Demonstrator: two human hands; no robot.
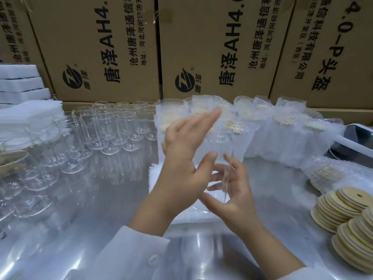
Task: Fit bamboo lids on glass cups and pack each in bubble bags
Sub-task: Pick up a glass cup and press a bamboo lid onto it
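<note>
Now, centre frame: the left hand [185, 158] reaches up, fingers stretched straight and blurred along the glass cup [220, 143], thumb against its side; just right, the right hand [234, 195] curls its fingers round the cup's base.

A white long sleeve [125, 253] covers the left forearm, ending in a loose cuff short of the wrist; one small white button [152, 259] sits on it; a matching white sleeve edge [310, 274] shows at the near right; the left hand [181, 158] and right hand [232, 190] are bare.
</note>
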